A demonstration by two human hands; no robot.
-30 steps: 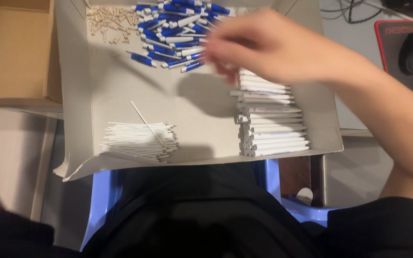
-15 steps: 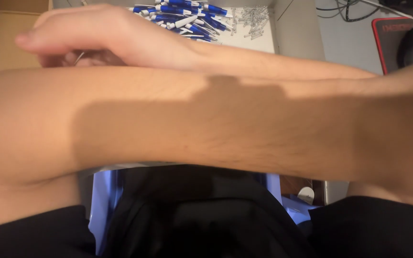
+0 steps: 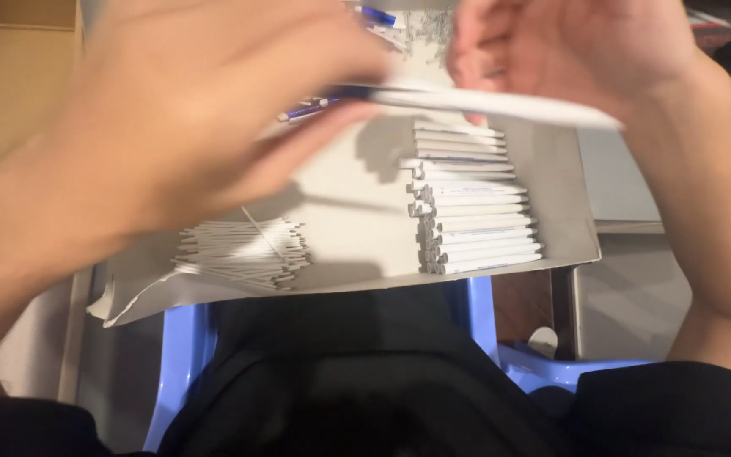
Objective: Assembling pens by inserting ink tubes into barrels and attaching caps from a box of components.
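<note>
Both hands grasp one white pen (image 3: pixel 501 105): left hand (image 3: pixel 213 110); right hand (image 3: pixel 568 42); above grey tray (image 3: pixel 357 245).

A tray (image 3: pixel 357 254) is resting across a stool (image 3: pixel 181 355) in front of the person. In the tray, a bundle of thin refills (image 3: pixel 243 252) is lying at the left and a stack of pen barrels (image 3: pixel 475 220) at the right, well apart. Both hands, the left hand (image 3: pixel 196 110) and the right hand (image 3: pixel 568 46), are hovering above the tray, holding one pen (image 3: pixel 484 101) between them.

Both hands — the left hand (image 3: pixel 205 110) at ten o'clock, the right hand (image 3: pixel 568 51) at one o'clock — are bare, no rings, gloves or watch showing. Forearms unsleeved — black clothing covers the lap at six o'clock.
</note>
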